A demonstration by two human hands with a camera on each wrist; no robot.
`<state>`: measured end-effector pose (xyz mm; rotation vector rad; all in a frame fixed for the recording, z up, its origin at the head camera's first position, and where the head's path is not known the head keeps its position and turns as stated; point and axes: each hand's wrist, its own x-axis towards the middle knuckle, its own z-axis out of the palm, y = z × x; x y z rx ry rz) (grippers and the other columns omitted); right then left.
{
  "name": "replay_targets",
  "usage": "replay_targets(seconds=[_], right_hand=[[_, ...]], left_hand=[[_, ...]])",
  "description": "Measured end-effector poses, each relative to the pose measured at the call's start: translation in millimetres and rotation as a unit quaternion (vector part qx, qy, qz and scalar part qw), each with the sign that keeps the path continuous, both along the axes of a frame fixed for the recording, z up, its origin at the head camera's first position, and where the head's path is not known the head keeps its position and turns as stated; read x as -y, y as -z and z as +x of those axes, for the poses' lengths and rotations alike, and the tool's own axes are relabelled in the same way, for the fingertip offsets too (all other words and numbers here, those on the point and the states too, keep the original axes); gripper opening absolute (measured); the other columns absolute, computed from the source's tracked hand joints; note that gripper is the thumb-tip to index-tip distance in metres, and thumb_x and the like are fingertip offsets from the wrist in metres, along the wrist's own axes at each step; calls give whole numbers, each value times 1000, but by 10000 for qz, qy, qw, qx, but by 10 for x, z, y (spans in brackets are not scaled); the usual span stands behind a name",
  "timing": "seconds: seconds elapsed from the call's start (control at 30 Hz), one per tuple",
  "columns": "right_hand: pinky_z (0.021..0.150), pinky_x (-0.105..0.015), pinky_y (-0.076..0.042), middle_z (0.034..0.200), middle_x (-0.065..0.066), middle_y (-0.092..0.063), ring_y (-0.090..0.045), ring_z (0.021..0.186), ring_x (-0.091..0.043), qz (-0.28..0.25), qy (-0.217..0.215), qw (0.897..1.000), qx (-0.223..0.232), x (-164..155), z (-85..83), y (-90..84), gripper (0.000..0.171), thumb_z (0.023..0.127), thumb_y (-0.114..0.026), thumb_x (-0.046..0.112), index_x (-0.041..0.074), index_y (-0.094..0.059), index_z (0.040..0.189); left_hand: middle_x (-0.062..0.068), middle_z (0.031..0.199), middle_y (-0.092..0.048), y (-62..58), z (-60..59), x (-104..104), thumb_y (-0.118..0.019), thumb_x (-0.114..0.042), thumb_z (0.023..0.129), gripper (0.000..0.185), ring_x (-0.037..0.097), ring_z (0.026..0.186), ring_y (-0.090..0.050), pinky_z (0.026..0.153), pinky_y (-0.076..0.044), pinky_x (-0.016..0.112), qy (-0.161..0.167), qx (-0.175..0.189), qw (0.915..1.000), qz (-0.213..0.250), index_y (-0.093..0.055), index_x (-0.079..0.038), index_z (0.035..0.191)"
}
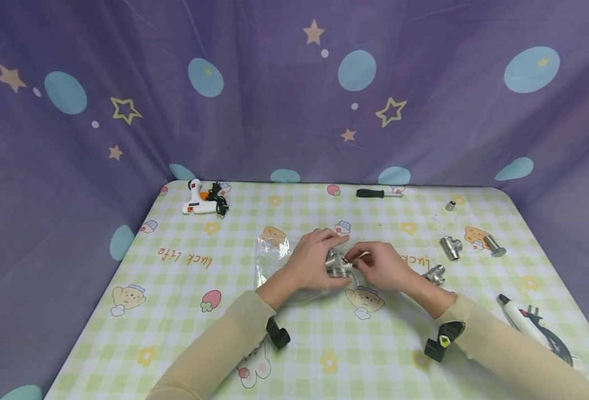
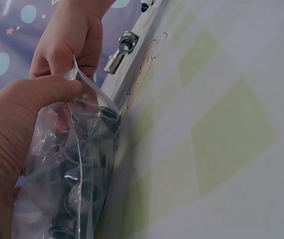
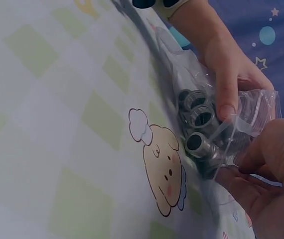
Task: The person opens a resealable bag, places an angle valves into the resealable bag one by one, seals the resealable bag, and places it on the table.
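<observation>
A clear plastic bag [image 1: 273,261] lies at the middle of the table with several metal pipe fittings [image 3: 200,117] inside. My left hand [image 1: 314,258] holds the bag from the left, its thumb over the near side, as the right wrist view shows. At the bag's right end, my right hand [image 1: 382,265] pinches the plastic near the mouth with thumb and fingers. Threaded openings of the fittings show through the film in the left wrist view, close to the left thumb [image 2: 57,89]. Whether the right fingertips also touch a fitting is hidden.
Loose tee fittings [image 1: 451,248] lie right of my right hand, one partly behind the wrist. Further right are a bolt-shaped fitting [image 1: 495,245] and a small fitting [image 1: 450,205]. A screwdriver [image 1: 372,193], a white glue gun [image 1: 201,206] and a corded white tool [image 1: 529,325] lie near the edges.
</observation>
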<state>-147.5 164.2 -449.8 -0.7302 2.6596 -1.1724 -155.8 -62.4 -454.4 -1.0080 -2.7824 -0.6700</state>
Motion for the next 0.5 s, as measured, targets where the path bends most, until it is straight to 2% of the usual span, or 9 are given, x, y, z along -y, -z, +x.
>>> replay_targets(seconds=[0.2, 0.5], right_hand=[[80, -32, -66, 104, -8, -81, -81, 90, -21, 24, -97, 9999, 62, -75, -29, -80, 18, 98, -65, 0, 9, -79, 103], [79, -33, -64, 97, -3, -82, -78, 86, -15, 497, 83, 9982, -314, -380, -127, -256, 12, 96, -73, 5, 9, -80, 104]], left_hand=[[1, 136, -65, 9, -3, -1, -88, -60, 74, 91, 23, 123, -62, 105, -53, 45, 33, 12, 10000, 50, -63, -17, 150], [2, 137, -65, 4, -8, -6, -88, -61, 74, 93, 23, 125, -61, 107, -52, 44, 24, 88, 10000, -5, -61, -17, 151]])
